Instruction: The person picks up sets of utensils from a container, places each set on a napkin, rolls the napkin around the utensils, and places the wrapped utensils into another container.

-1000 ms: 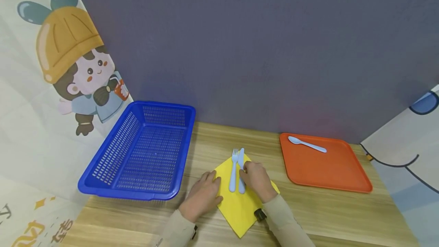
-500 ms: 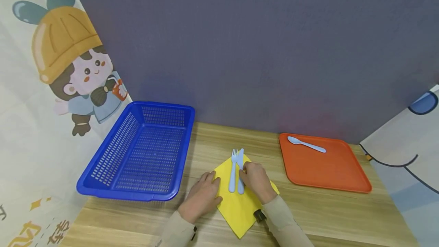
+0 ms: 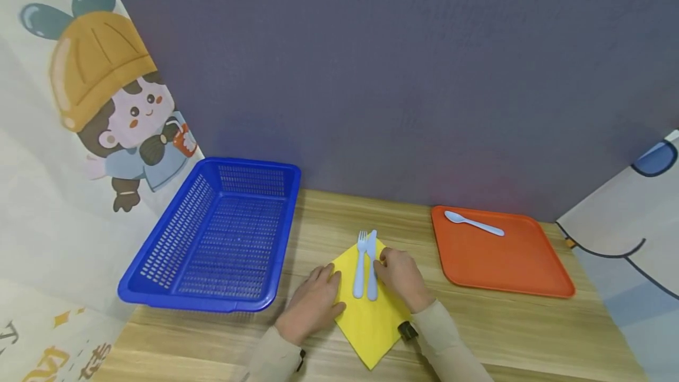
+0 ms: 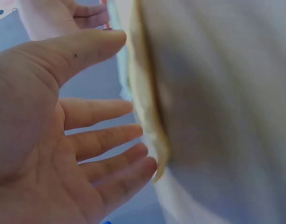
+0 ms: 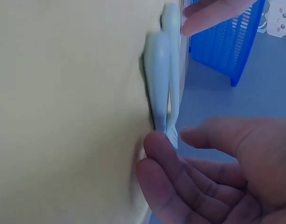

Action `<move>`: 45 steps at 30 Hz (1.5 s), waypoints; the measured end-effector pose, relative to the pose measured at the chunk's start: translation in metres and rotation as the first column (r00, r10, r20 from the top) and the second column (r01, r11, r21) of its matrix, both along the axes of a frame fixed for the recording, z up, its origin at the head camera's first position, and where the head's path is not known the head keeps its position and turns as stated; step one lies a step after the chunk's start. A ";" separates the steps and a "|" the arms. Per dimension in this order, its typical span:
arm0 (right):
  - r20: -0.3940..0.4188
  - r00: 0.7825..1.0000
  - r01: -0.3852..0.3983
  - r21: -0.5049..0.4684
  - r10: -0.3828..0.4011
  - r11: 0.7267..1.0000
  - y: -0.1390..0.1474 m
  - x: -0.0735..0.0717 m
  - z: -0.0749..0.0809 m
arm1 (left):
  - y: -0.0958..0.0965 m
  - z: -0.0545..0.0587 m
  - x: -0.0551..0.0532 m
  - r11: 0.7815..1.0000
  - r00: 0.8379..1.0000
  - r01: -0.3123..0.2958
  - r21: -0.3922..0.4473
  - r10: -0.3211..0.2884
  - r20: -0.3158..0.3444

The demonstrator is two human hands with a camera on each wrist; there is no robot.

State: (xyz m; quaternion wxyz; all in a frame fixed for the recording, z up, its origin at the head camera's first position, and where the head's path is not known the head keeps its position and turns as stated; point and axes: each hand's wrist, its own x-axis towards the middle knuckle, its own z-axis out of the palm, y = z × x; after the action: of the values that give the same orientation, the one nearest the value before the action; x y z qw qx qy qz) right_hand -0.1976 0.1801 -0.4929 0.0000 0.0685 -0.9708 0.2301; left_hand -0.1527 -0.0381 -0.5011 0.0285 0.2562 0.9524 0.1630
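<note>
A yellow folded napkin [image 3: 366, 326] lies cornerwise on the table, its right corner hidden by my right hand and wrist. On it a light blue fork [image 3: 360, 270] and knife [image 3: 372, 287] lie side by side. My left hand [image 3: 313, 299] rests along the napkin's left edge; in the left wrist view its fingers [image 4: 105, 140] are extended, with tips at the edge. Beside the knife is my right hand [image 3: 403, 276], fingers loosely bent. In the right wrist view a fingertip [image 5: 157, 144] touches or nearly touches the knife, while the thumb [image 5: 199, 135] is apart from it.
To the left stands a blue perforated basket [image 3: 283, 252]. An orange tray [image 3: 498, 270] lies at the right with a light blue spoon [image 3: 474, 224] near its back edge. A grey wall panel [image 3: 371, 75] rises behind the wooden table [image 3: 329, 199].
My right hand has shifted slightly to the right, away from the knife, and the napkin's right corner has gone out of sight. The left hand, fork and knife have stayed about in place.
</note>
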 end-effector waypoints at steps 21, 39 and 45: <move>-0.065 0.996 0.077 0.204 -0.065 0.976 0.165 -0.047 0.024 | 0.155 0.025 -0.026 0.901 0.912 0.381 -0.205 -0.403 -0.074; -0.004 0.997 0.073 0.348 -0.076 0.934 0.245 -0.094 0.019 | 0.220 0.012 -0.027 0.854 0.905 0.410 -0.322 -0.426 0.022; 0.012 0.997 0.067 0.368 -0.076 0.927 0.249 -0.098 0.015 | 0.221 0.010 -0.029 0.846 0.899 0.417 -0.333 -0.438 0.012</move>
State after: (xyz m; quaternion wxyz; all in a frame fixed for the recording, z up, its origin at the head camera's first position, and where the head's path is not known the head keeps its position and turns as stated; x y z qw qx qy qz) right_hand -0.2952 0.4288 -0.4783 -0.0169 0.0290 -0.9984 0.0452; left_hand -0.1814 0.1826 -0.4914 0.0755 0.4586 0.8853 -0.0160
